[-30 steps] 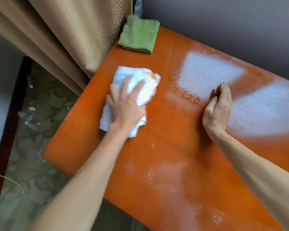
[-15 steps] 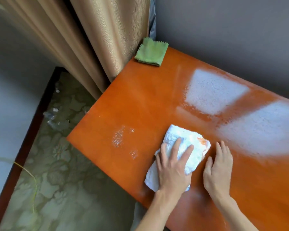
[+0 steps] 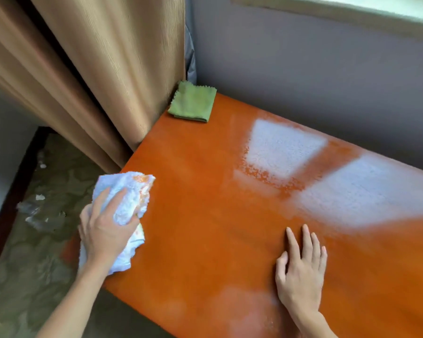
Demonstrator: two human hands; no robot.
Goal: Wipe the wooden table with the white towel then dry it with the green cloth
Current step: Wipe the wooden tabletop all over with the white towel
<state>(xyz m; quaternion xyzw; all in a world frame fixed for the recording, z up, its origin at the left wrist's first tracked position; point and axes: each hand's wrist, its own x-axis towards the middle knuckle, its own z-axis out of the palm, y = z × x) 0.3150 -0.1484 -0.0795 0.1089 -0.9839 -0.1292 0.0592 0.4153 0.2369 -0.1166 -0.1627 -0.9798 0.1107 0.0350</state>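
The orange wooden table [image 3: 205, 191] fills the middle and right of the head view. My left hand [image 3: 105, 230] grips the crumpled white towel [image 3: 125, 198] at the table's left edge, the towel partly hanging over the edge. My right hand [image 3: 300, 272] lies flat on the table near the front, fingers spread, holding nothing. The folded green cloth [image 3: 193, 102] rests on the far left corner of the table, against the curtain. Pale wet patches reflect the window light on the far right part of the tabletop.
A beige curtain [image 3: 112, 69] hangs down to the table's far left corner. A grey wall [image 3: 315, 76] runs behind the table. Patterned green floor [image 3: 34, 252] with scraps of litter lies to the left, bordered by a dark wooden strip.
My left hand has swept the white towel from beside my right hand to the table's left edge. The right hand stays flat near the front. The camera has shifted.
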